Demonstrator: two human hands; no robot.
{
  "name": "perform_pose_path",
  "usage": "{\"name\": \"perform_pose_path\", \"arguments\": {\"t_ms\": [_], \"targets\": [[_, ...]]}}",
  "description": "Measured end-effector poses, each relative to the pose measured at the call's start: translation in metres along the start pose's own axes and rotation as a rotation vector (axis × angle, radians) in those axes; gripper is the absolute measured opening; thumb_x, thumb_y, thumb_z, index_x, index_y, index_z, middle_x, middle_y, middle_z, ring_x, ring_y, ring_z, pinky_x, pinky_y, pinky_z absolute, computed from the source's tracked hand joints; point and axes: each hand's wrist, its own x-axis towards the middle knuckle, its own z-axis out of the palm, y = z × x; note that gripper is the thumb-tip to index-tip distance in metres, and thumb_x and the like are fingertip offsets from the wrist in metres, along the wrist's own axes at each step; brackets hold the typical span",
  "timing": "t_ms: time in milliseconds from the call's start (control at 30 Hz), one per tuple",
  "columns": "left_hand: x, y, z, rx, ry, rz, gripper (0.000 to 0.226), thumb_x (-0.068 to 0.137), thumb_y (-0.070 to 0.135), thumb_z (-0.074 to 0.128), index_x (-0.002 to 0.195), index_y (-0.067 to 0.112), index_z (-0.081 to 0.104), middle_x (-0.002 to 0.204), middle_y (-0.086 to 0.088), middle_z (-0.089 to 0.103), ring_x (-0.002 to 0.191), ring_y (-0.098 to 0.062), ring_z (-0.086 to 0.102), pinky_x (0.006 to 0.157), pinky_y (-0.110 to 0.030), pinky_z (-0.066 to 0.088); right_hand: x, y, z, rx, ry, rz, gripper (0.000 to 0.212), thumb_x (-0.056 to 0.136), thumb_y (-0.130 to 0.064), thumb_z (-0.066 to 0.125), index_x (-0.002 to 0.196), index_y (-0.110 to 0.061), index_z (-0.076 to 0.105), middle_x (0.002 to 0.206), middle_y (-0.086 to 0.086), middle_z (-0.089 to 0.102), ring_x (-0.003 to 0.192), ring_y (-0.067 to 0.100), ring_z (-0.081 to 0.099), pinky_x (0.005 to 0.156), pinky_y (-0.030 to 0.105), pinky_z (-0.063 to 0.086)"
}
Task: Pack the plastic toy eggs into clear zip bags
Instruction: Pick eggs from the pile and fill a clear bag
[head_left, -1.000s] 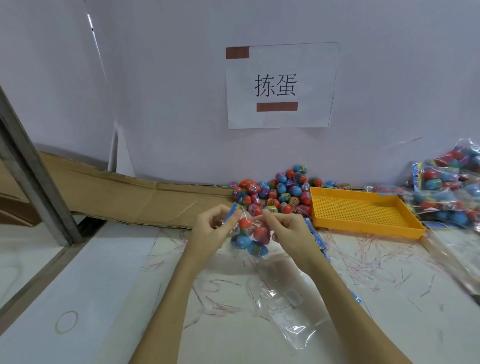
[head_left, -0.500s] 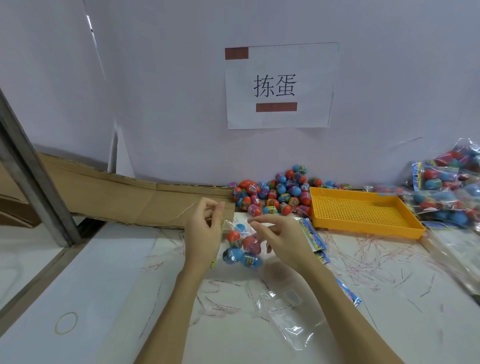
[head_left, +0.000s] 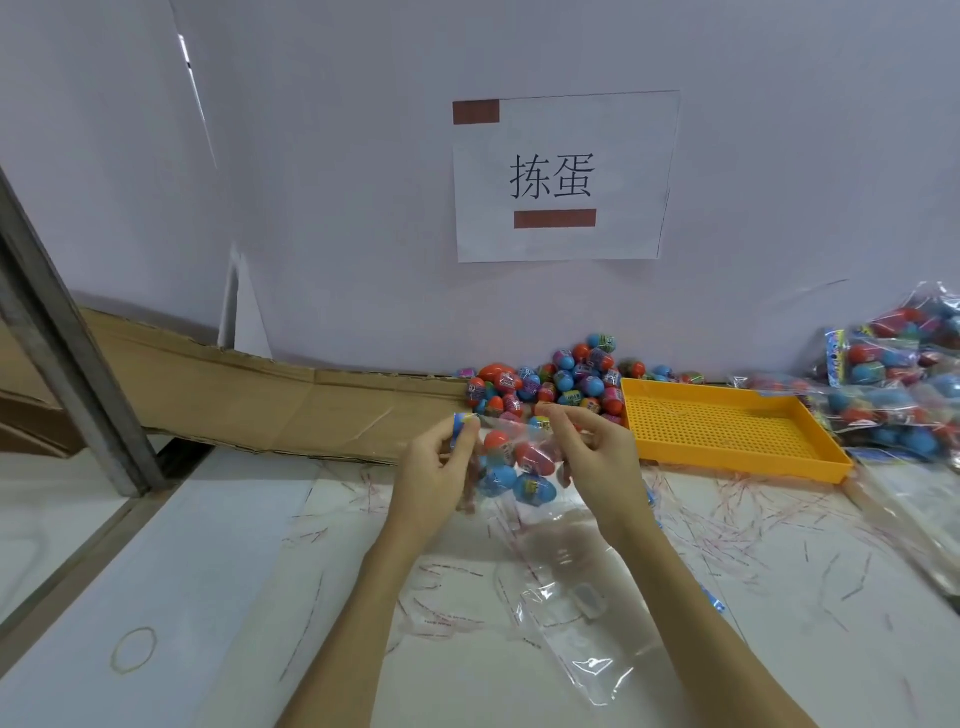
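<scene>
A clear bag (head_left: 511, 470) hangs above the table (head_left: 208, 545), pinched at its top edge by both hands: the left hand (head_left: 436, 475) grips the blue-printed corner, the right hand (head_left: 592, 462) the other end. Inside sit about 4 eggs (head_left: 532, 488), red and blue, with printed bands. Loose eggs (head_left: 566, 382) pile beside the yellow tray (head_left: 727, 460).

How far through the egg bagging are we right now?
Done: a heap of filled bags lies at the right. In hand: the left hand and right hand pinch the top of a bag of eggs. Left: the loose eggs by the wall and empty bags on the table.
</scene>
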Motion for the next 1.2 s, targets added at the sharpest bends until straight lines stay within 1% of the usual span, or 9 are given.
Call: {"name": "perform_pose_path", "arguments": {"t_ms": [100, 233, 533, 633, 767, 900, 967, 1033, 1200], "targets": [[0.001, -0.001, 0.003, -0.049, 0.106, -0.036, 0.034, 0.105, 0.043, 0.048, 0.092, 0.015, 0.063, 0.061, 0.015, 0.062, 0.048, 0.000, 0.057, 0.043, -0.015, 0.044, -0.003, -0.001, 0.004, 0.052, -0.186, 0.096, 0.056, 0.091, -0.059, 0.052, 0.132, -0.021, 0.061, 0.096, 0.002, 0.073, 0.071, 0.013, 0.072, 0.052, 0.025, 0.055], [0.002, -0.001, -0.002, -0.021, 0.206, -0.023, 0.032, 0.108, 0.034, 0.049, 0.083, 0.016, 0.058, 0.052, 0.018, 0.054, 0.045, 0.002, 0.053, 0.042, -0.010, 0.037, -0.009, -0.001, 0.009, -0.087, -0.458, 0.096, 0.049, 0.095, -0.050, 0.061, 0.136, -0.035, 0.040, 0.085, 0.004, 0.078, 0.053, 0.020, 0.067, 0.045, 0.025, 0.050], [0.005, -0.006, -0.010, 0.054, 0.259, 0.043, 0.022, 0.106, 0.034, 0.056, 0.089, 0.023, 0.064, 0.057, 0.004, 0.058, 0.043, -0.005, 0.050, 0.042, -0.021, 0.040, -0.009, -0.009, 0.002, -0.005, -0.481, 0.163, 0.044, 0.095, -0.034, 0.070, 0.131, -0.020, 0.048, 0.056, -0.002, 0.053, 0.047, 0.011, 0.042, 0.046, 0.020, 0.037], [0.006, -0.006, -0.014, -0.008, 0.288, -0.086, 0.013, 0.105, 0.037, 0.057, 0.114, 0.029, 0.061, 0.087, 0.007, 0.070, 0.074, -0.010, 0.069, 0.061, -0.023, 0.052, -0.008, -0.010, 0.001, 0.026, -0.473, 0.174, 0.036, 0.093, -0.033, 0.073, 0.123, -0.018, 0.058, 0.057, -0.004, 0.048, 0.047, 0.010, 0.039, 0.046, 0.020, 0.035], [0.006, 0.000, -0.021, -0.109, 0.006, -0.069, 0.033, 0.098, 0.054, 0.060, 0.116, 0.029, 0.072, 0.108, 0.013, 0.073, 0.103, -0.002, 0.066, 0.088, -0.022, 0.052, -0.010, -0.014, -0.005, 0.005, -0.570, 0.094, 0.013, 0.095, -0.036, 0.071, 0.087, -0.026, 0.076, 0.057, -0.008, 0.044, 0.049, 0.010, 0.033, 0.048, 0.019, 0.032], [0.001, 0.006, -0.019, -0.124, -0.137, -0.048, 0.022, 0.087, 0.048, 0.070, 0.086, 0.029, 0.080, 0.083, 0.002, 0.077, 0.076, -0.010, 0.072, 0.069, -0.021, 0.058, -0.010, -0.013, -0.007, 0.036, -0.562, 0.092, 0.046, 0.098, -0.041, 0.061, 0.099, 0.004, 0.072, 0.060, 0.000, 0.037, 0.053, 0.013, 0.030, 0.049, 0.020, 0.029], [0.003, 0.006, -0.018, -0.178, -0.073, -0.088, 0.021, 0.084, 0.046, 0.073, 0.083, 0.026, 0.081, 0.082, -0.001, 0.078, 0.074, -0.013, 0.072, 0.067, -0.024, 0.060, -0.008, -0.010, -0.008, 0.014, -0.549, 0.086, 0.053, 0.100, -0.042, 0.057, 0.091, 0.010, 0.067, 0.059, 0.005, 0.042, 0.050, 0.012, 0.035, 0.049, 0.020, 0.032], [0.003, 0.004, -0.017, -0.182, -0.016, -0.119, 0.023, 0.083, 0.048, 0.074, 0.082, 0.026, 0.081, 0.080, 0.001, 0.078, 0.073, -0.011, 0.073, 0.066, -0.023, 0.060, -0.009, -0.011, -0.006, -0.092, -0.544, 0.058, 0.044, 0.103, -0.041, 0.053, 0.078, -0.009, 0.072, 0.059, 0.006, 0.060, 0.046, 0.013, 0.050, 0.046, 0.020, 0.040], [0.004, 0.000, -0.013, -0.079, 0.125, -0.090, 0.039, 0.095, 0.057, 0.054, 0.097, 0.027, 0.078, 0.086, 0.013, 0.077, 0.082, -0.006, 0.072, 0.076, -0.029, 0.061, -0.006, -0.014, -0.010, -0.089, -0.552, 0.091, 0.039, 0.102, -0.042, 0.055, 0.098, -0.007, 0.073, 0.078, 0.015, 0.077, 0.066, 0.030, 0.075, 0.045, 0.024, 0.052]]}}
